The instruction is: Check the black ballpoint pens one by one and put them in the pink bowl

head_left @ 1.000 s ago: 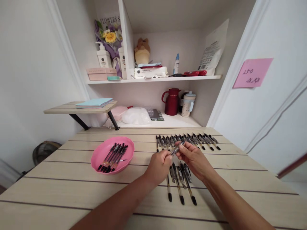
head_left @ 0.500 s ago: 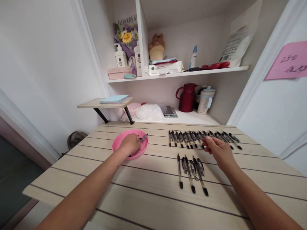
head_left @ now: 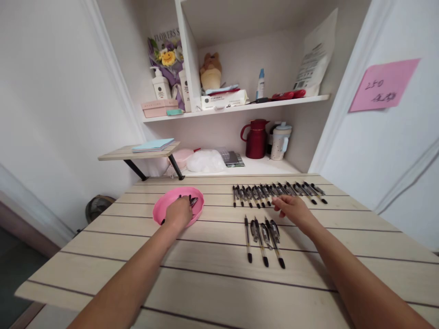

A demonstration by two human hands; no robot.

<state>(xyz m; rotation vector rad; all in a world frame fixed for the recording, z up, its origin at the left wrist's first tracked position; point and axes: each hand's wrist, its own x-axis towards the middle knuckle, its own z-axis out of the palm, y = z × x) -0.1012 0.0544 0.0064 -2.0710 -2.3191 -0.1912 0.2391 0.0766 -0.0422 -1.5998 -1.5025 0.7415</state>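
Observation:
My left hand [head_left: 179, 213] reaches into a pink scalloped plate [head_left: 158, 212], its fingers closed around a dark pen part [head_left: 193, 202]. Other dark pieces lie in the plate, partly covered by the hand. Over the right side of the table my right hand [head_left: 291, 206] hovers with thumb and fingers drawn together; whether anything is between them is hidden. Just beyond it runs a row of black clear-barrelled pens [head_left: 254, 196]. Nearer to me lies a second group: three long pen pieces with black ends [head_left: 264, 249] and shorter clipped pieces [head_left: 266, 235] between them.
A small raised shelf [head_left: 116, 154] with blue paper [head_left: 153, 145] stands at the back left. Behind the table are a plastic bag [head_left: 206, 161], a red jug [head_left: 256, 139] and a speckled cup [head_left: 279, 142]. A pink note [head_left: 384, 84] hangs at right.
The camera view has shifted right. My left hand has lowered its pen part, which stuck out past the plate's rim, further into the plate. My right hand stays near the pen row.

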